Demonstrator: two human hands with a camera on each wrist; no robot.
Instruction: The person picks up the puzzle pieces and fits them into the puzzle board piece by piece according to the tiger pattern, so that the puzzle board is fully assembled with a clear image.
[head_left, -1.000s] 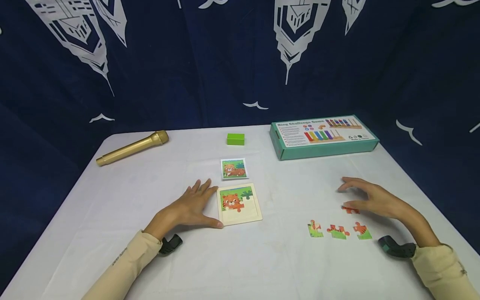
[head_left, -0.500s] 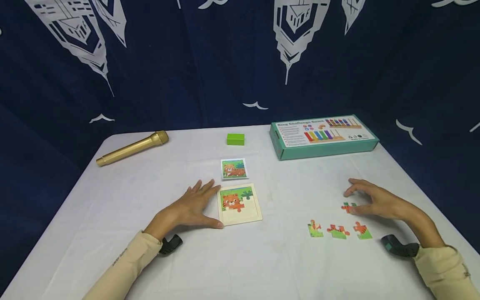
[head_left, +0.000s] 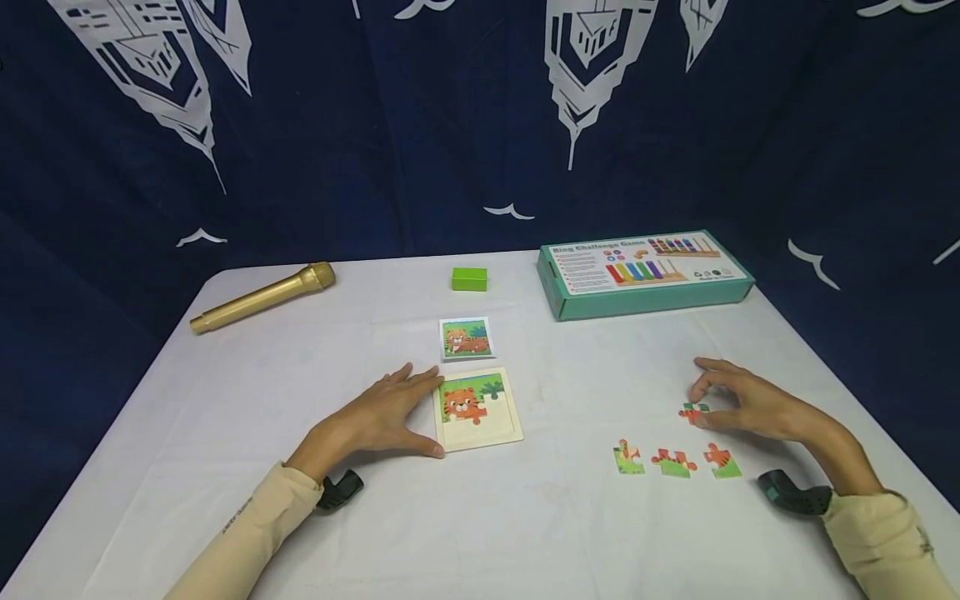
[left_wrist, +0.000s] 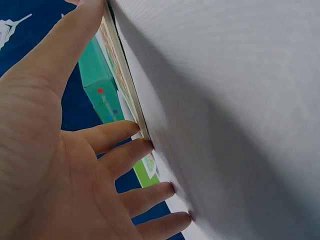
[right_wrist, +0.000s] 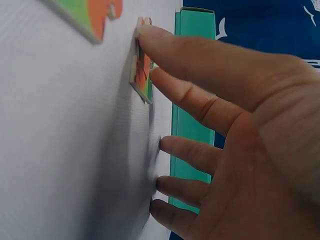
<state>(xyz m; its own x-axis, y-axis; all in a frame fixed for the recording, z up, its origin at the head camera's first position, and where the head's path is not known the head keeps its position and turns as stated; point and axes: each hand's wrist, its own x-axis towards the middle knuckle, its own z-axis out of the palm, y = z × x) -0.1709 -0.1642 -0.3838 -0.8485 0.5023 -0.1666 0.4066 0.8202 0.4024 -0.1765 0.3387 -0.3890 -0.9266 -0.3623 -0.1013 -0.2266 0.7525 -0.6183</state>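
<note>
My left hand rests spread along the left side of a wooden puzzle board, its thumb at the near corner and its fingers at the far one. In the left wrist view the straight fingers touch the board's edge. The board bears a partly filled tiger picture. To the right, my right hand pinches an orange-and-green puzzle piece between thumb and index finger. The right wrist view shows that piece low at the tabletop, its other fingers spread. Three loose puzzle pieces lie in a row nearer me.
Behind the board lies a small tiger picture card, with a green block farther back. A gold microphone is at the back left. A teal game box stands at the back right of the white-covered table.
My right thumb and index finger have closed on the puzzle piece, which has shifted slightly left and away from me. The left hand has barely moved at the board's edge.
</note>
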